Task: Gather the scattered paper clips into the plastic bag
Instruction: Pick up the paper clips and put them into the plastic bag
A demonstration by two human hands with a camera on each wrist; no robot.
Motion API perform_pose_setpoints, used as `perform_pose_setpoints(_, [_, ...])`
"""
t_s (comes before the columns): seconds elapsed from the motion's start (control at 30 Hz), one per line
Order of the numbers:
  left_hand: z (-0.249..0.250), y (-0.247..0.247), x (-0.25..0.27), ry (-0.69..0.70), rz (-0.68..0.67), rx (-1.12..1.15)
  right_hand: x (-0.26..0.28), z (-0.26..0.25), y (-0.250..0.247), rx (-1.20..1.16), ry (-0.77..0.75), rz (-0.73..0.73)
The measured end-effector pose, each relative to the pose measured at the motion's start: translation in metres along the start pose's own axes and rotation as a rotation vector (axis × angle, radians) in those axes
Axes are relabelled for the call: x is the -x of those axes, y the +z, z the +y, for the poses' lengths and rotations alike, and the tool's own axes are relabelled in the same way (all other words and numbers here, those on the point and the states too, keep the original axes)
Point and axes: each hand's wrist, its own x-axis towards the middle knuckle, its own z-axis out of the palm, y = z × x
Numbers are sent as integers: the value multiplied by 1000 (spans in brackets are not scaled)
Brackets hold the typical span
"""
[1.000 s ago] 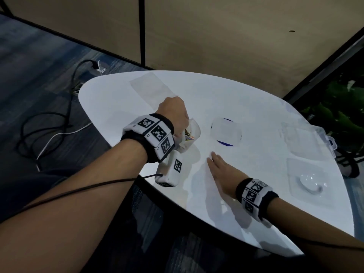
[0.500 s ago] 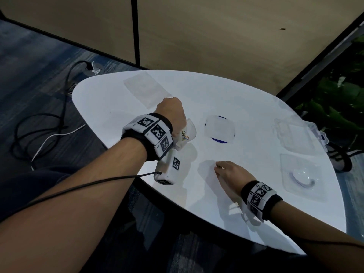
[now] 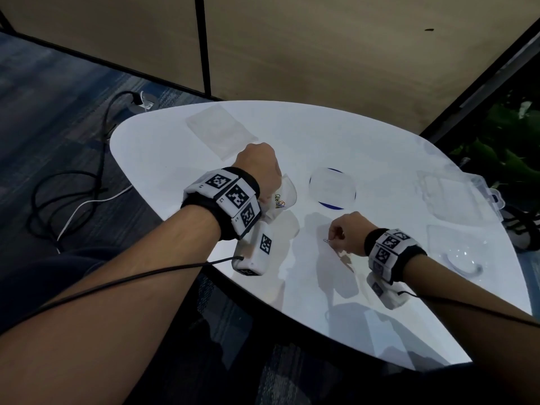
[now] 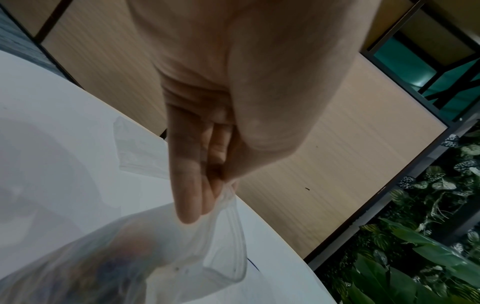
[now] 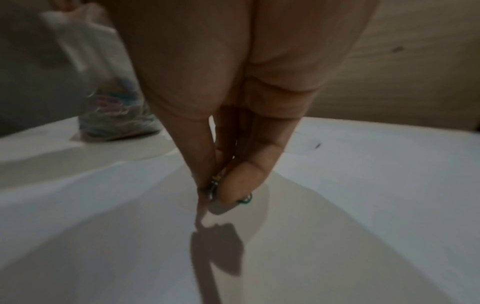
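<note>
My left hand (image 3: 257,168) holds a clear plastic bag (image 3: 282,197) by its rim just above the white table (image 3: 350,147). In the left wrist view the fingers (image 4: 192,185) pinch the bag's rim (image 4: 228,207), and the mouth hangs slack. Several coloured paper clips (image 3: 279,200) lie inside the bag (image 5: 114,115). To the right, my right hand (image 3: 340,232) is raised a little off the table, pinching a small paper clip (image 3: 326,240) in its fingertips. In the right wrist view thumb and finger press together on the paper clip (image 5: 215,183), which looks green in part.
A round clear lid with a blue rim (image 3: 332,189) lies past my right hand. Flat clear bags or sheets lie at the far left (image 3: 219,130) and far right (image 3: 444,194), and a clear tray (image 3: 464,255) near the right edge. Cables (image 3: 73,182) run over the floor.
My right hand went from lying flat on the table to curling up and lifting with a paper clip pinched in its fingertips. The left hand kept holding the bag in place.
</note>
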Motion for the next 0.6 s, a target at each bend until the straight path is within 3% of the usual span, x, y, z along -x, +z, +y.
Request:
perform_pose_setpoints(0.3, [-2,-2,-2,-2,1,10,5,0,3,22,-55,15])
perform_pose_setpoints(0.5, [0,-1,-2,-7,-18,-15,9,6,7,-187,26,106])
perform_pose_setpoints(0.6, [0,-1,-3,-11,-22,-18,11,2,-5,-399,82,177])
